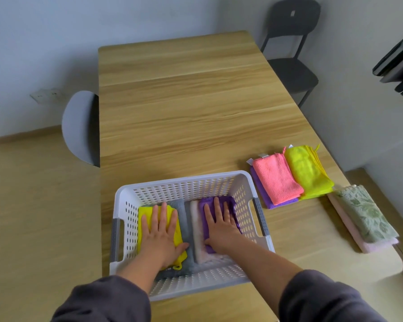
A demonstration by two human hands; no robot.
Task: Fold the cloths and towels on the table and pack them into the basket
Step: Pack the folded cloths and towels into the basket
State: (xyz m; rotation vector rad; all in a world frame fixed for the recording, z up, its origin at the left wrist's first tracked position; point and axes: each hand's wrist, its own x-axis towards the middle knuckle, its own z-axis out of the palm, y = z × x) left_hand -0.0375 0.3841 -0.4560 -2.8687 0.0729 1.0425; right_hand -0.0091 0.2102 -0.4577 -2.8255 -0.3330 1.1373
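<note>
We have both hands inside the basket point(189, 181), palms down. Our left hand point(161, 231) lies flat on the yellow cloth point(146, 213), which sits on a grey towel point(184, 217) in the left half. Our right hand point(221, 225) lies flat on the purple cloth point(229, 202), which sits on a white towel point(196, 228) in the right half. The fingers point(164, 212) of both hands are straight and spread, pressing down and grasping nothing.

We judge the packing about half done. On the bench point(184, 112), right of the basket, a pink cloth point(277, 180) rests on a darker violet cloth point(263, 195), touching a lime cloth point(307, 173). Nearer the right edge, a leaf-patterned towel point(365, 214) lies on a pale pink towel point(370, 247).

The first risk is in lifting our palms. Fluffy cloth clings to skin, so a quick pull could drag the top layers up and open their folds. The yellow cloth's near corner, with its loop, already hangs past the grey towel, so a sideways wipe could slide it off. Pressing unevenly may tip the two stacks into the gap between them and leave a poor base for the rest.

The basket stands close to the near left corner of the bench, so a hard forward or sideways push could shift it towards the edge. The patterned pile lies right by the bench's right edge, and a careless reach could knock it to the floor. If we take a pile from the top only, the lower cloth may slip out and unfold.
</note>
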